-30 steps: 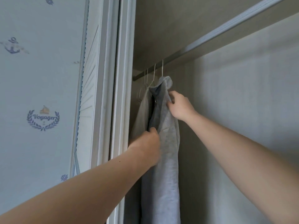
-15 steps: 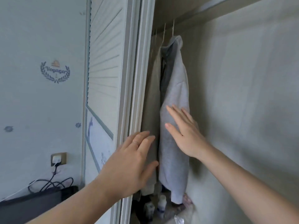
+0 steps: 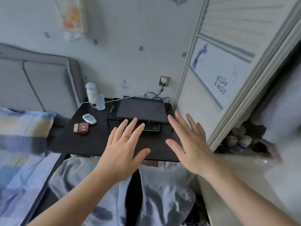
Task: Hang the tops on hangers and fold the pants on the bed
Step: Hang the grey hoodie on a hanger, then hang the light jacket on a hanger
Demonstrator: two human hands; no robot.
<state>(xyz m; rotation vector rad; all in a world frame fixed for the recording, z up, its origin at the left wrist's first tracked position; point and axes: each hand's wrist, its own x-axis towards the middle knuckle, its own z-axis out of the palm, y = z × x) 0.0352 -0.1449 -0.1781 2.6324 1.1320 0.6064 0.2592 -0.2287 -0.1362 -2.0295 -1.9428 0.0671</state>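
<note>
My left hand [image 3: 123, 149] and right hand [image 3: 190, 144], both empty with fingers spread, hover above the black bedside table [image 3: 84, 144]. At 6 o'clock lies mottled blue-white fabric [image 3: 162, 193]; at 9 o'clock, the bed [image 3: 19, 168].

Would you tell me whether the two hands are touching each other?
Apart. The head view shows the left hand and right hand spread open, with the black table visible between their thumbs.
</note>
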